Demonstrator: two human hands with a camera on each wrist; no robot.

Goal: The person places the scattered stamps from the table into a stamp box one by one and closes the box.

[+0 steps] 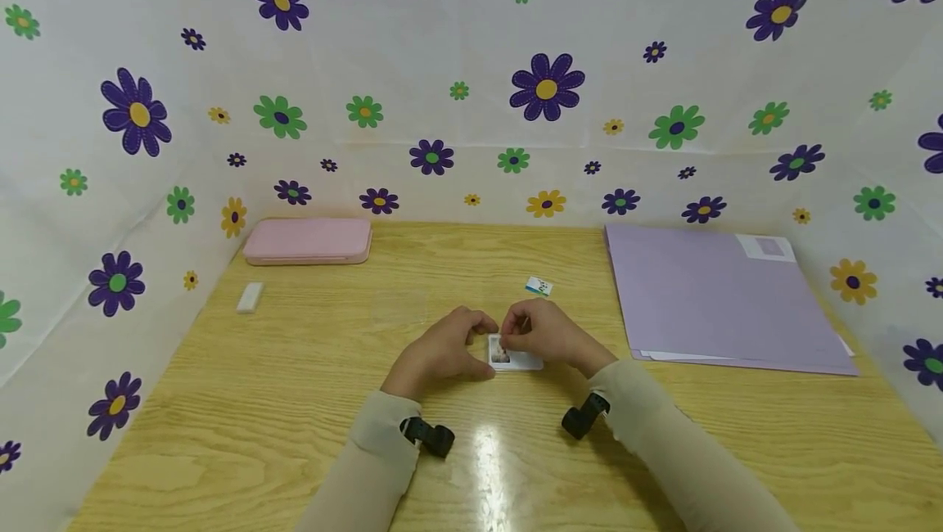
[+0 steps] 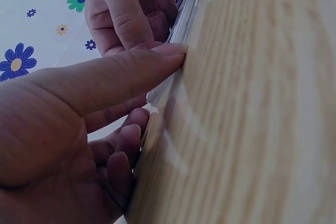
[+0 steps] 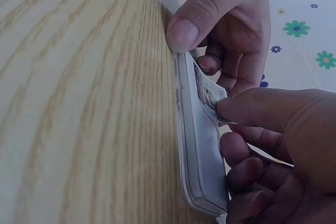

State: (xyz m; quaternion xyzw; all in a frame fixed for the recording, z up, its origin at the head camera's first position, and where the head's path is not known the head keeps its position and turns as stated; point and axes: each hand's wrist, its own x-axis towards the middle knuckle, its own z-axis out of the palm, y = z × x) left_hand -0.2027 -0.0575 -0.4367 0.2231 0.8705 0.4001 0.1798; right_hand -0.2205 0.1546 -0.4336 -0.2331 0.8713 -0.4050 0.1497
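A small white flat case with a clear rim lies on the table in front of the person. On its left part is a stamp, a little picture with a perforated edge. My left hand holds the case at its left end, thumb at the near edge and fingers towards the far one. Between thumb and fingertips, my right hand pinches the stamp, whose edge is bent up off the white surface in the right wrist view. The left wrist view shows the left thumb against the case's edge.
Behind the hands lie a small printed paper and a faint clear sheet. A white block and a pink case sit at the left. At the right is a purple folder with papers. Flowered cloth encloses the table.
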